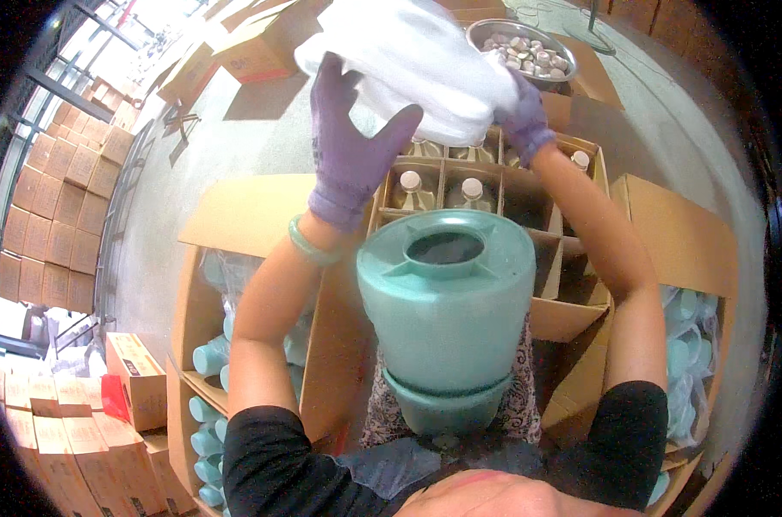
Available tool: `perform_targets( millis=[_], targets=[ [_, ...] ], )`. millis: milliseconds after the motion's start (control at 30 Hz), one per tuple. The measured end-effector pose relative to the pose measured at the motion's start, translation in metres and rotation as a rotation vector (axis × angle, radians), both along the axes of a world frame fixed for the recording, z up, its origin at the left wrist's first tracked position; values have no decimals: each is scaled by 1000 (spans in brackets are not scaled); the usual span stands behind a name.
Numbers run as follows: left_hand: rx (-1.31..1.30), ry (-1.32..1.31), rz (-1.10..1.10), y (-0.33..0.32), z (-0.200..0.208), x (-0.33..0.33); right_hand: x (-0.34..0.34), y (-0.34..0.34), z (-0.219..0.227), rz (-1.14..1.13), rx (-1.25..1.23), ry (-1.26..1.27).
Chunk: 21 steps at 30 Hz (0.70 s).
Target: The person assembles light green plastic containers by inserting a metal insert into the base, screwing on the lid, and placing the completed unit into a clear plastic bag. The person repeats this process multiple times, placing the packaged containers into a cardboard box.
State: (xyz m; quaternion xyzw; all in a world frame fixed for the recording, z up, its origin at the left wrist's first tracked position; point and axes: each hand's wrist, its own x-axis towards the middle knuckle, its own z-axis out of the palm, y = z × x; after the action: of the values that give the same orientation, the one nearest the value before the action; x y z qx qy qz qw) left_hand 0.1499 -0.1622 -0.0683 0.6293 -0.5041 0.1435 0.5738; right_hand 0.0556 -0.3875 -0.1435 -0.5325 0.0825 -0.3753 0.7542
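White wrapping bundle, top centre: likely light, soft; grip at ends. Left hand spread; right hand clasping right end.

My left hand, right hand: purple gloves, wrist-length. Pale green bangle beside left cuff. Black short sleeves. Swirl-patterned legwear, dark and pale. Dark grey cloth across my front.

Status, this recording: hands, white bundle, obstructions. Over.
Left hand spread open at left of white bundle. Right hand at its right end, grip partly hidden. Teal container partly blocks view of bottle carton.
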Motion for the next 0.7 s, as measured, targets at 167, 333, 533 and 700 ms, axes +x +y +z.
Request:
perform_targets(
  millis=[167,333,533,700],
  targets=[
    [147,-2,363,-11,-49,65,-32,24,-18,23,-161,255],
    [-111,786,104,4,-71,77,-65,40,-26,220,-192,275],
    [294,964,-175,59,-72,22,-143,44,-39,293,-172,322],
    [281,374,280,83,-70,17,-174,53,-3,304,-396,396]
  ],
)
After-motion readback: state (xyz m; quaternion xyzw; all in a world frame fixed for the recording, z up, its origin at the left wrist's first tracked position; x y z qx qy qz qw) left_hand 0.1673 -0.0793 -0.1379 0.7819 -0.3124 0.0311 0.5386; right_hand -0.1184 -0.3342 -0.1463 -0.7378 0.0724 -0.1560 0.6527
